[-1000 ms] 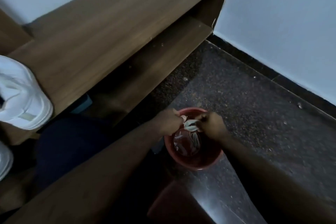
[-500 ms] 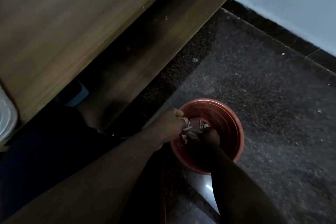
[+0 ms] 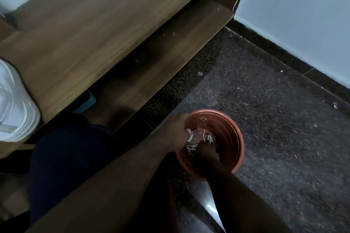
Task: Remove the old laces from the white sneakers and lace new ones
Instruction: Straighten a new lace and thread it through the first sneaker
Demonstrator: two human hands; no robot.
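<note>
The pale laces (image 3: pixel 191 144) lie bunched inside a round reddish-brown bucket (image 3: pixel 232 138) that stands on the dark speckled floor (image 3: pixel 274 119). Both hands are down in the bucket. The left hand (image 3: pixel 177 132) reaches over the near-left rim, fingers curled around the bundle of laces. The right hand (image 3: pixel 206 150) sits lower in the bucket, just beside the left, and pinches another stretch of lace whose light, dark-marked end (image 3: pixel 208 138) sticks up above its knuckles. Whether there is water in the bucket cannot be told in the dim light, though the inner wall shows a faint shine.

Left of the bucket, the person's dark-clad knee (image 3: pixel 72 149) fills the lower middle of the view. Above it runs a wooden bench (image 3: pixel 94 24) with an open shelf (image 3: pixel 189 30) underneath. A white sneaker (image 3: pixel 15 104) rests on the bench at the far left edge, well apart from the bucket. A pale wall (image 3: pixel 303 15) with a dark skirting meets the floor on the right.
</note>
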